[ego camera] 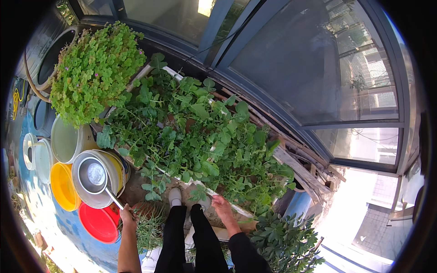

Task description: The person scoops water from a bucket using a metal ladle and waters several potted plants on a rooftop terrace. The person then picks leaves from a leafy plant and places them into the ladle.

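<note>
My left hand grips the pale handle of a metal ladle. The ladle's round bowl lies over the mouth of a whitish plastic bucket; whether it touches the bucket I cannot tell. Something bright and silvery shines in the bowl, either liquid or bare metal. My right hand hovers by the white front edge of a planting bed, its fingers loosely bent with nothing visible in them. Leafy green vegetables fill the bed in front of my shoes.
A yellow bucket, a red basin and several pale buckets crowd the left side. A bushy flowering plant stands behind them. Grassy leaves grow beside my left leg, and a shrub stands at right. Glass panels border the bed's far side.
</note>
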### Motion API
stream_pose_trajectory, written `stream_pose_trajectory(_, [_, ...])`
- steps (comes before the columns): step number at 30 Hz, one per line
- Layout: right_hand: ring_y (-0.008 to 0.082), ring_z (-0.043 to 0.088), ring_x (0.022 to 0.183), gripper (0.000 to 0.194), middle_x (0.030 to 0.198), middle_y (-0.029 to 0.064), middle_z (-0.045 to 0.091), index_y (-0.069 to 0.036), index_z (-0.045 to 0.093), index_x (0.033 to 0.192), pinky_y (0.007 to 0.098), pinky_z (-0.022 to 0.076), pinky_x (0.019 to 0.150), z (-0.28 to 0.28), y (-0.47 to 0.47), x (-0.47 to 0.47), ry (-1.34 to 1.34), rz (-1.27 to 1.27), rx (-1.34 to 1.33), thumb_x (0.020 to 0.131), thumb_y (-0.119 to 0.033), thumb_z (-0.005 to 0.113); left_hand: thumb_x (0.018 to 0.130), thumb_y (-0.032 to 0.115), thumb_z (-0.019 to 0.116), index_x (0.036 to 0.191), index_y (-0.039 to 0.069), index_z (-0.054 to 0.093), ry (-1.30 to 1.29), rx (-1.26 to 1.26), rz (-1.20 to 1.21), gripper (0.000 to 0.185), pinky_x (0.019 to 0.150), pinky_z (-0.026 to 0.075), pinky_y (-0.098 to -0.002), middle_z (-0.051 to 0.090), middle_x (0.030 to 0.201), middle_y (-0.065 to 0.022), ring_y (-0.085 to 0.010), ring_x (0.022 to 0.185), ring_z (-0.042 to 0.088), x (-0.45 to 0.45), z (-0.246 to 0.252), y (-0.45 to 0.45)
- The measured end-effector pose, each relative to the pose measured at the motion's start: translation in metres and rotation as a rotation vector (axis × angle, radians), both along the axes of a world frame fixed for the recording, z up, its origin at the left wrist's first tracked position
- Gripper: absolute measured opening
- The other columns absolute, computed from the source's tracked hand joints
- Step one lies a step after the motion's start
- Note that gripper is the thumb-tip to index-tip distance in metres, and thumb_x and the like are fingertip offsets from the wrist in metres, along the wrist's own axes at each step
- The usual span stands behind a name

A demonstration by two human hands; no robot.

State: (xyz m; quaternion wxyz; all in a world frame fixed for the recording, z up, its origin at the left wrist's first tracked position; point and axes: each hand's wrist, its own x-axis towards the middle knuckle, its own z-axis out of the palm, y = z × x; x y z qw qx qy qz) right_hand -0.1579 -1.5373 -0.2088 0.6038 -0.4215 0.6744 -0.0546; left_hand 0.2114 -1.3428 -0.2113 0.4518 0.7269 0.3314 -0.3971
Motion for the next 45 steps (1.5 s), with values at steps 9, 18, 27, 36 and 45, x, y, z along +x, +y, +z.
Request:
stream_pose_trajectory(9, [0.0191, 0.064, 0.095, 0.035, 0.104, 0.0115, 0.067, -0.006, 0.057, 0.119, 0.0293, 0.0495, 0.083, -0.012, -0.011, -0.003, -0.029, 0.118, -0.042, 0.085, -0.015, 0.06, 0.09, 0.028, 0.052, 0.079, 0.013, 0.042, -0.138, -0.009, 0.065, 0.022, 0.032, 0.028, -0.0295, 0.04, 0.055, -0.0006, -0.0141, 0.038, 0.039, -0.006, -0.01, 0.004])
stream_pose_trajectory(18, [0.0159, 0.061, 0.09, 0.04, 0.104, 0.0105, 0.064, 0.0, 0.054, 0.123, 0.0272, 0.0481, 0.078, -0.004, -0.027, -0.045, -0.068, 0.076, -0.084, 0.085, -0.01, 0.06, 0.088, 0.021, 0.058, 0.091, 0.012, 0.045, -0.53, -0.075, -0.232, 0.016, 0.031, 0.027, -0.0238, 0.039, 0.055, 0.0026, -0.0081, 0.037, 0.035, -0.064, 0.013, 0.019])
stream_pose_trajectory(27, [0.0174, 0.061, 0.092, 0.041, 0.108, 0.013, 0.063, -0.003, 0.054, 0.124, 0.029, 0.0492, 0.078, -0.026, -0.014, -0.087, -0.07, -0.001, -0.009, 0.085, -0.01, 0.06, 0.083, 0.026, 0.063, 0.084, 0.004, 0.043, -0.485, -0.235, -1.107, 0.03, 0.05, 0.037, -0.0412, 0.046, 0.062, -0.0126, -0.0296, 0.052, 0.044, -0.149, 0.087, -0.07])
stream_pose_trajectory(36, [0.0197, 0.064, 0.092, 0.035, 0.099, 0.0097, 0.068, -0.005, 0.058, 0.119, 0.0292, 0.0489, 0.081, -0.041, 0.004, -0.113, -0.033, -0.071, -0.094, 0.085, -0.013, 0.062, 0.083, 0.036, 0.063, 0.093, 0.003, 0.045, -0.433, -0.357, -1.525, 0.039, 0.056, 0.041, -0.0513, 0.053, 0.066, -0.0249, -0.0479, 0.066, 0.054, -0.229, 0.105, -0.11])
stream_pose_trajectory(45, [0.0175, 0.064, 0.09, 0.035, 0.099, 0.0112, 0.067, -0.003, 0.058, 0.118, 0.0276, 0.0491, 0.079, -0.035, 0.005, -0.125, -0.057, -0.163, -0.067, 0.084, -0.011, 0.062, 0.081, 0.034, 0.065, 0.098, 0.003, 0.044, -0.467, -0.31, -1.707, 0.041, 0.055, 0.043, -0.0524, 0.055, 0.064, -0.0239, -0.0467, 0.064, 0.056, -0.225, 0.09, -0.095])
